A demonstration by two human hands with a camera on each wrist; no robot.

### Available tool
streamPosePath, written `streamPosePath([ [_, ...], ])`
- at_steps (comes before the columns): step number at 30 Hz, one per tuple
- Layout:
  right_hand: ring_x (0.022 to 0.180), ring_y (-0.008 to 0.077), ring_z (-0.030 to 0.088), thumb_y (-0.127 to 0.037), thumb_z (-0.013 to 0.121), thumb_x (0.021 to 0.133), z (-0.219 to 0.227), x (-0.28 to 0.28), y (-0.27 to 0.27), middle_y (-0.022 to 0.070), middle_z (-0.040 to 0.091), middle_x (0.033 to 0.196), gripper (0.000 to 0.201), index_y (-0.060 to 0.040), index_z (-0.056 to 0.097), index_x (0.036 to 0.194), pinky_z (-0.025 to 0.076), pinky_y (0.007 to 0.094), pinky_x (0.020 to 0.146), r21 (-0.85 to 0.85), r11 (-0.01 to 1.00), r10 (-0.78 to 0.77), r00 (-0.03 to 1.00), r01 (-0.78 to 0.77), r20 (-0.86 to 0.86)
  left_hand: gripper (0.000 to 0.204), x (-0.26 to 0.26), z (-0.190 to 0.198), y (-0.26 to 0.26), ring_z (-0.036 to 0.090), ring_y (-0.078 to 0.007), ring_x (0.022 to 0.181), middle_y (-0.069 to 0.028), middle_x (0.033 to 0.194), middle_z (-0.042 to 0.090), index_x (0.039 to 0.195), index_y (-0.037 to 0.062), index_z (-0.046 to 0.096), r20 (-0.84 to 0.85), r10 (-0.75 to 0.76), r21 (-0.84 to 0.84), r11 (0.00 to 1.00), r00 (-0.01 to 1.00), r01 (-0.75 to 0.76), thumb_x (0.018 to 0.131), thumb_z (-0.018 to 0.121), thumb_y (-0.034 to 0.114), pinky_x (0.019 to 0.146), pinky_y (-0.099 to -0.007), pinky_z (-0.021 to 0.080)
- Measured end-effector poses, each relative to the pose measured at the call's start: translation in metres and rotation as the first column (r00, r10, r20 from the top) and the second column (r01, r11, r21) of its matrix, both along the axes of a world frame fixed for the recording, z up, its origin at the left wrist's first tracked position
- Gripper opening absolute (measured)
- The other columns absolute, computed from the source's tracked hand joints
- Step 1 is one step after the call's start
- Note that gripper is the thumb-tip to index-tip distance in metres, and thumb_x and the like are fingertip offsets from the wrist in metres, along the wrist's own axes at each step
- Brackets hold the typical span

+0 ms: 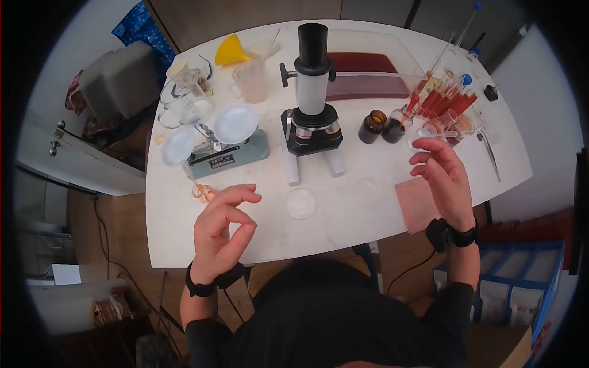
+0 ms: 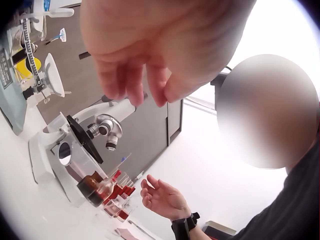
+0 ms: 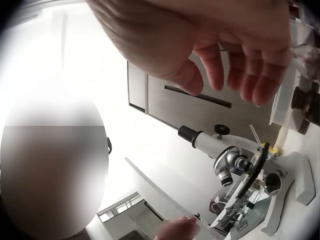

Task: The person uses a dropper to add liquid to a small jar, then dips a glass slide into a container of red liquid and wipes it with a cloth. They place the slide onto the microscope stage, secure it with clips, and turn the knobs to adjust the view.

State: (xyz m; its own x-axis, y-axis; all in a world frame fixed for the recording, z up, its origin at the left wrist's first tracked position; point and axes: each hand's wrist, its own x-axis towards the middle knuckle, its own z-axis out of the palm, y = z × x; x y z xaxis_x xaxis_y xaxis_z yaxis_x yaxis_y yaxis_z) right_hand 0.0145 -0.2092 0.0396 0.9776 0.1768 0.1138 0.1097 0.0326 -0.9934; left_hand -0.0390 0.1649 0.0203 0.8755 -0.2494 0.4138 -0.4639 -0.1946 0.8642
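Both hands hang in the air over the near side of the white table, holding nothing. My left hand (image 1: 222, 230), fingers loosely bent, is left of a clear round dish (image 1: 301, 203) and in front of a teal balance (image 1: 228, 161). On the other side, my right hand (image 1: 446, 184) has relaxed, slightly bent fingers and overlaps a pink cloth (image 1: 410, 205) in the head view. Between the hands, further back, stands a black-and-white microscope (image 1: 314, 92). A fainter clear dish (image 1: 367, 190) lies right of the first one. Both wrist views show bare fingers with nothing between them.
At the back right are brown bottles (image 1: 370, 129), several test tubes (image 1: 443, 98) of red liquid and tweezers (image 1: 491, 158). Behind the microscope sits a clear bin (image 1: 399, 46) with dark red contents. A yellow funnel (image 1: 230, 50) and a plastic jug (image 1: 250, 84) stand back left.
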Motion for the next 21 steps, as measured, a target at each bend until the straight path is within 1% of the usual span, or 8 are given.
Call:
streamPosePath([
  [3,0.104,0.0159,0.053,-0.008,0.055,0.088,0.026,0.031,0.042,0.0095,0.049,0.125,0.040,-0.0031,0.048,0.127,0.047,0.0272,0.084,-0.359,0.932,0.101,0.911,0.054,0.401,0.007,0.009,0.001,-0.004,0.048,-0.0301,0.118,-0.0145,0.114,0.055,0.077,0.0026,0.051,-0.054,0.014,-0.155,0.988,0.998,-0.022,0.079,0.055,-0.002,0.100,-0.0413,0.036],
  [5,0.107,0.0178,0.052,-0.007,0.056,0.087,0.034,0.056,0.062,0.0108,0.046,0.128,0.043,-0.0040,0.047,0.129,0.048,0.0284,0.085,-0.474,0.870,0.156,0.839,0.132,0.521,0.008,0.009,-0.002,-0.004,0.047,-0.0299,0.118,-0.0143,0.115,0.054,0.077,0.0030,0.049,-0.090,0.014,-0.266,0.963,0.996,-0.038,0.081,0.054,-0.001,0.102,-0.0421,0.035],
  [6,0.108,0.0188,0.052,-0.007,0.056,0.087,0.037,0.068,0.069,0.0115,0.045,0.130,0.044,-0.0044,0.046,0.129,0.048,0.0289,0.085,-0.523,0.835,0.192,0.800,0.172,0.569,0.008,0.007,-0.005,-0.002,0.046,-0.0295,0.118,-0.0143,0.115,0.052,0.079,0.0042,0.047,-0.081,0.027,-0.270,0.962,0.996,-0.048,0.082,0.052,0.000,0.103,-0.0435,0.035],
  [9,0.113,0.0193,0.051,-0.005,0.053,0.088,0.042,0.100,0.082,0.0103,0.043,0.134,0.047,-0.0102,0.044,0.134,0.048,0.0308,0.089,-0.497,0.866,0.233,0.835,0.055,0.498,0.007,-0.002,-0.009,0.008,0.046,-0.0284,0.118,-0.0142,0.116,0.051,0.084,0.0047,0.046,-0.061,0.099,-0.272,0.956,0.993,-0.112,0.084,0.053,0.002,0.102,-0.0438,0.036],
  [13,0.100,0.0214,0.059,-0.005,0.056,0.087,0.045,0.114,0.098,0.0126,0.058,0.114,0.033,-0.0032,0.055,0.120,0.050,0.0296,0.086,-0.498,0.867,0.274,0.841,-0.005,0.467,0.011,-0.018,-0.011,0.021,0.048,-0.0262,0.116,-0.0143,0.117,0.050,0.093,0.0044,0.046,-0.078,0.200,-0.300,0.930,0.977,-0.214,0.087,0.055,0.007,0.100,-0.0434,0.038],
  [14,0.094,0.0184,0.061,-0.003,0.056,0.086,0.039,0.118,0.102,0.0105,0.061,0.108,0.028,-0.0016,0.059,0.114,0.051,0.0282,0.082,-0.438,0.898,0.233,0.805,0.036,0.545,0.012,-0.021,-0.011,0.024,0.049,-0.0258,0.115,-0.0144,0.117,0.050,0.095,0.0040,0.046,-0.073,0.222,-0.312,0.921,0.972,-0.234,0.088,0.055,0.009,0.100,-0.0433,0.039],
  [18,0.091,0.0155,0.062,-0.004,0.059,0.085,0.033,0.126,0.102,0.0079,0.063,0.100,0.025,-0.0017,0.059,0.110,0.050,0.0259,0.076,-0.412,0.911,0.215,0.814,0.032,0.539,0.015,-0.026,-0.002,0.033,0.051,-0.0245,0.112,-0.0144,0.117,0.050,0.102,0.0027,0.047,-0.030,0.298,-0.336,0.896,0.954,-0.290,0.091,0.052,0.011,0.099,-0.0428,0.040],
  [21,0.090,0.0157,0.062,-0.004,0.059,0.085,0.038,0.131,0.102,0.0071,0.063,0.098,0.024,-0.0016,0.059,0.109,0.050,0.0264,0.077,-0.475,0.878,0.248,0.793,0.058,0.556,0.013,-0.013,0.008,0.029,0.051,-0.0242,0.112,-0.0140,0.116,0.051,0.102,0.0022,0.047,-0.048,0.234,-0.329,0.914,0.971,-0.237,0.092,0.050,0.009,0.098,-0.0415,0.041],
])
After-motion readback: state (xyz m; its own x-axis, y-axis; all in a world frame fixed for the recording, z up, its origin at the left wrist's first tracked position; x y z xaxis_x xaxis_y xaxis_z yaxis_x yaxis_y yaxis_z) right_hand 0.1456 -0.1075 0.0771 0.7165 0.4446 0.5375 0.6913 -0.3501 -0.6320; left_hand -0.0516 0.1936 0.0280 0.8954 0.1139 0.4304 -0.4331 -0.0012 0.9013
